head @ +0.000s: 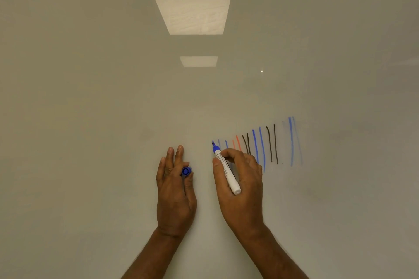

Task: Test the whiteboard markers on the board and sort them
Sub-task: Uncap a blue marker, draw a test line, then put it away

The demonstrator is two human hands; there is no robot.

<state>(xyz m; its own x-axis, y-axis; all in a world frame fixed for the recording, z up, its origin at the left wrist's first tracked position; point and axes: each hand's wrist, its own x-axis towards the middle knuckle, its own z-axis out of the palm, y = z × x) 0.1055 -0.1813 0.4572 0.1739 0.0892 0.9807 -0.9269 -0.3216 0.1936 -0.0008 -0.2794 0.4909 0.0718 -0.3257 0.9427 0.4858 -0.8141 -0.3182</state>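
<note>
While its blue felt tip (213,142) meets the board at the left end of a row of strokes, the blue whiteboard marker (227,169) lies slanted in the right hand (243,190). Its round white barrel bears small print and ends in a blunt, flat butt that points back toward the wrist. A blue collar joins the barrel to the tip. The right hand's fingers are curled over the barrel from the right and the thumb presses it from the left, so the grip is clamped on the marker. Whether the tip presses hard or only grazes the surface cannot be told.

Just left of it, the left hand (174,197) pinches the marker's blue cap (186,171) between the thumb and a bent finger. The cap is seen end-on as a small glossy ring. That hand's other fingers stretch out straight toward the board.

The test strokes (260,147) run as near-upright thin lines, growing longer toward the right: pale blue, orange-red, black, solid blue, black, then blue again with a faint, washed-out one at the far end. The right hand hides the lower ends of the nearest strokes.

The whiteboard (90,120) fills the view, smooth, glossy and off-white. Two pale four-sided reflections (192,16) of light panels lie above the hands, the upper one larger. Bare forearms (278,253) enter from the bottom edge.
</note>
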